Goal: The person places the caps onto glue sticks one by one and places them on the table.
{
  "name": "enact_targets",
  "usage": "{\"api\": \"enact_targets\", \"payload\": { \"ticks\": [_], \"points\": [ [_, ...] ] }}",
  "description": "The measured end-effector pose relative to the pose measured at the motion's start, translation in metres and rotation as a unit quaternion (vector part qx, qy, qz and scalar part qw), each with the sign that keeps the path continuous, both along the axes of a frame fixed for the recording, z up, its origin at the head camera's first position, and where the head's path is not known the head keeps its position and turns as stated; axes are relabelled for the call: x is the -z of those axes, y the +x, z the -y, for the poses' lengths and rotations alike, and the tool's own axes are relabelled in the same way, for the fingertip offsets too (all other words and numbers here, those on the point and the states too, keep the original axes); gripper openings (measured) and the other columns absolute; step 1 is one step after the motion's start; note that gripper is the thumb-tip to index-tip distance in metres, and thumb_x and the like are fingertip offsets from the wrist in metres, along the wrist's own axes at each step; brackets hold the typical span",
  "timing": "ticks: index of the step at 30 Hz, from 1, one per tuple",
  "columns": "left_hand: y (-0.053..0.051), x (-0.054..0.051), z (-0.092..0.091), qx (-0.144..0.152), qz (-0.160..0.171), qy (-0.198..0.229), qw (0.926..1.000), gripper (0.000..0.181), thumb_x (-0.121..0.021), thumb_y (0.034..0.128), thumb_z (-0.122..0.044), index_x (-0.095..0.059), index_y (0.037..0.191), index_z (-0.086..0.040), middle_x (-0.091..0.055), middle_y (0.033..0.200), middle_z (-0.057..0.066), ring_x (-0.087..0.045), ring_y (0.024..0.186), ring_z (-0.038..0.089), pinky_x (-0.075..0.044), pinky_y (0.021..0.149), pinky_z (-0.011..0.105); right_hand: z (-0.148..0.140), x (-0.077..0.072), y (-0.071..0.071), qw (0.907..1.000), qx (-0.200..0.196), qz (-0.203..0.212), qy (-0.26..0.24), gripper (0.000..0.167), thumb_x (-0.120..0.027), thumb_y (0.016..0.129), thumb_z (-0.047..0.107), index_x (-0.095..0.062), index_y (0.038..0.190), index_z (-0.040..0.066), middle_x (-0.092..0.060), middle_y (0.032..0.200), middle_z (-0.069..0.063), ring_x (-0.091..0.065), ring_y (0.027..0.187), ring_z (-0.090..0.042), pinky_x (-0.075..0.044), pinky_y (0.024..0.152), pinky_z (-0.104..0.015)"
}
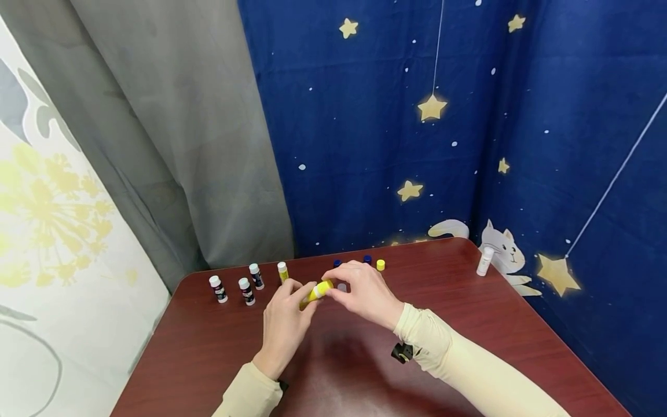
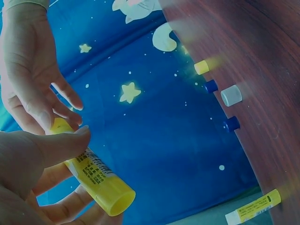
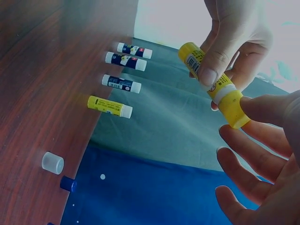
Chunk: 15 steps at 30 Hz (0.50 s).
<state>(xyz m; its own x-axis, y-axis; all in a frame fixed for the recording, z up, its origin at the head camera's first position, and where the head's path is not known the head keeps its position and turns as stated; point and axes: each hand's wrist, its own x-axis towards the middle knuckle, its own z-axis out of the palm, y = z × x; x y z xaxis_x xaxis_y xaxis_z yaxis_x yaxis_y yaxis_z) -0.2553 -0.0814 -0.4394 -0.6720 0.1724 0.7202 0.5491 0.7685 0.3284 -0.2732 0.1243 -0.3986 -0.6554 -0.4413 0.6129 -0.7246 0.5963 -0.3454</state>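
Observation:
A yellow glue stick (image 2: pixel 104 180) is held at a tilt above the table, its barrel gripped between the thumb and fingers of my left hand (image 1: pixel 285 322). My right hand (image 1: pixel 367 291) pinches the yellow cap (image 3: pixel 233 108) at the other end between thumb and index finger, the other fingers spread apart. A white band shows between cap and barrel in the right wrist view. Just behind my left hand stands another yellow glue stick (image 1: pixel 283 272) with a white cap. Behind my right hand are a whitish translucent cap (image 2: pixel 231 95) and a small yellow cap (image 1: pixel 381 265).
Several dark-labelled glue sticks with white caps, one of them (image 1: pixel 246 291) nearest, stand at the table's left. Two small blue caps, including one (image 1: pixel 367 259) near the back edge, lie behind my hands. A white tube (image 1: pixel 485 261) stands at the far right corner. Curtains hang behind the table (image 1: pixel 448 289).

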Motion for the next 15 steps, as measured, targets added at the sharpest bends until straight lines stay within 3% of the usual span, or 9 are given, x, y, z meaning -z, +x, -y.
{"api": "enact_targets", "payload": {
  "ticks": [7, 15],
  "points": [
    [0.0008, 0.0038, -0.0016, 0.006, 0.002, 0.002, 1.0000, 0.043, -0.091, 0.0751, -0.017, -0.077, 0.116, -0.019, -0.057, 0.093, -0.002, -0.055, 0.076, 0.012, -0.054, 0.062, 0.032, -0.0014, 0.0035, 0.0022, 1.0000, 0.004, 0.006, 0.003, 0.020, -0.079, 0.090, 0.030, -0.076, 0.109, 0.024, -0.070, 0.098, 0.013, -0.054, 0.081, -0.002, -0.049, 0.065, -0.020],
    [0.0013, 0.0012, -0.0050, 0.005, -0.001, -0.001, 1.0000, 0.043, -0.091, 0.0750, -0.017, -0.078, 0.116, -0.018, -0.057, 0.092, -0.002, -0.055, 0.075, 0.013, -0.054, 0.062, 0.031, -0.0026, 0.0040, 0.0024, 0.9999, 0.013, 0.008, 0.002, 0.021, -0.079, 0.089, 0.031, -0.076, 0.110, 0.025, -0.071, 0.099, 0.014, -0.054, 0.082, -0.001, -0.050, 0.067, -0.020]
  ]
}}
